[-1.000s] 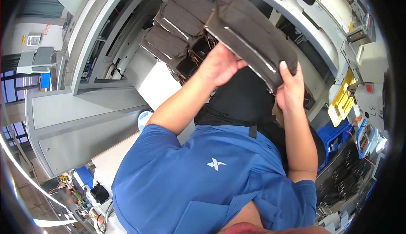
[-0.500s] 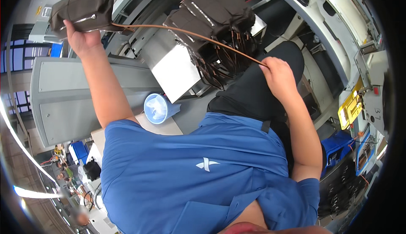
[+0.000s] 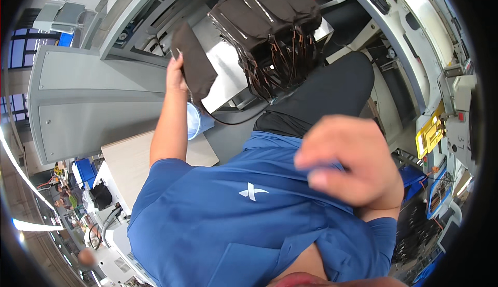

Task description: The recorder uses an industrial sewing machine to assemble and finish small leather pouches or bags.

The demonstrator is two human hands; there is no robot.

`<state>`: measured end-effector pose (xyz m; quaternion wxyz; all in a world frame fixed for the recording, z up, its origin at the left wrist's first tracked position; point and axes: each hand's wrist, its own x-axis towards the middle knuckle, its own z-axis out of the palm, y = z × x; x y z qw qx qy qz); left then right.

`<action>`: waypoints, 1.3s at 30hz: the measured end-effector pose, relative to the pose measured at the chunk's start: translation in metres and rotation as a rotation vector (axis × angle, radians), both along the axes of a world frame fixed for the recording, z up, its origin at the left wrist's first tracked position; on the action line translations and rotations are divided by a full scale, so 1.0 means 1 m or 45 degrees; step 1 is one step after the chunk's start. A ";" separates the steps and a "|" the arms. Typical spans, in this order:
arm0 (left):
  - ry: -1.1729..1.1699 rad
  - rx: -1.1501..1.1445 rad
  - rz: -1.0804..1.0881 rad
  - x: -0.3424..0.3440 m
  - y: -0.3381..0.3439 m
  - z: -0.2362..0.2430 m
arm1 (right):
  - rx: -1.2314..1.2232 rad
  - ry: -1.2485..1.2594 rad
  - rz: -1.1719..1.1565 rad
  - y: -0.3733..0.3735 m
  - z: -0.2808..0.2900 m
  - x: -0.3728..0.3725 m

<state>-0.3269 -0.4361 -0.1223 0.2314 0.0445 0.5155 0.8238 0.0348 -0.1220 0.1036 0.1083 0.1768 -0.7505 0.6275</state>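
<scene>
My left hand (image 3: pixel 177 74) is closed on the edge of a dark brown zippered pouch (image 3: pixel 196 61), which hangs upright in front of the white-topped table. A thin strap (image 3: pixel 233 123) trails from the pouch's lower end and curves toward my lap. My right hand (image 3: pixel 350 157), blurred by motion, is raised before my shirt, thumb and fingers bent and apart. Nothing shows in it. Beyond the pouch, a stack of similar dark brown bags (image 3: pixel 277 12) sits with zippers facing up and several straps (image 3: pixel 275 64) dangling over the near side.
Under the pouch stands a blue bin (image 3: pixel 193 121) with a clear liner. A grey cabinet (image 3: pixel 88 105) is to the left, beside a pale wooden board (image 3: pixel 129 157). On the right, a curved white bench (image 3: pixel 410 43) carries a yellow fixture (image 3: pixel 429 135) near a blue crate (image 3: pixel 412 180).
The pouch in my left hand has come down and to the right. My right hand has let go of the strap and moved up nearer; the strap, taut before, now hangs slack.
</scene>
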 end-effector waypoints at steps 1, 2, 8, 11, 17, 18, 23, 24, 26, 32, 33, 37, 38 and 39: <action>-0.060 -0.028 -0.015 0.001 0.004 -0.016 | -0.012 0.168 0.064 -0.001 0.008 0.007; -0.121 -0.056 -0.032 0.002 0.009 -0.032 | -0.024 0.336 0.128 -0.002 0.015 0.012; -0.210 -1.423 0.203 -0.008 0.042 -0.133 | -0.225 0.733 -0.823 -0.069 0.032 0.008; 0.213 -1.792 0.115 0.007 0.075 -0.166 | 0.145 0.570 -0.037 -0.013 0.028 0.023; 0.261 -2.295 0.010 0.002 0.096 -0.173 | -0.155 0.722 -0.398 -0.037 0.012 0.003; 0.237 -2.337 0.060 -0.007 0.098 -0.173 | -0.148 0.722 -0.405 -0.036 0.014 0.005; 0.192 -2.316 0.042 -0.021 0.135 -0.194 | 0.083 0.817 -0.554 -0.021 0.004 0.003; 0.196 -2.324 0.020 -0.026 0.136 -0.199 | 0.082 0.802 -0.570 -0.024 0.004 -0.001; 0.258 -2.263 0.056 -0.043 0.137 -0.211 | 0.071 0.792 -0.680 -0.028 0.005 -0.008; 0.160 -2.328 0.136 -0.081 0.129 -0.210 | 0.054 0.530 -0.387 -0.014 0.008 -0.014; 0.196 -2.326 0.140 -0.080 0.120 -0.204 | 0.030 0.550 -0.367 -0.019 0.007 -0.014; 0.419 -2.359 0.128 -0.037 0.122 -0.194 | -0.014 0.518 -0.527 -0.019 0.002 -0.019; 0.495 -2.414 0.129 -0.029 0.119 -0.192 | 0.036 0.541 -0.424 -0.015 -0.001 -0.019; 0.497 -2.418 0.129 -0.028 0.110 -0.191 | 0.031 0.542 -0.425 -0.016 -0.003 -0.020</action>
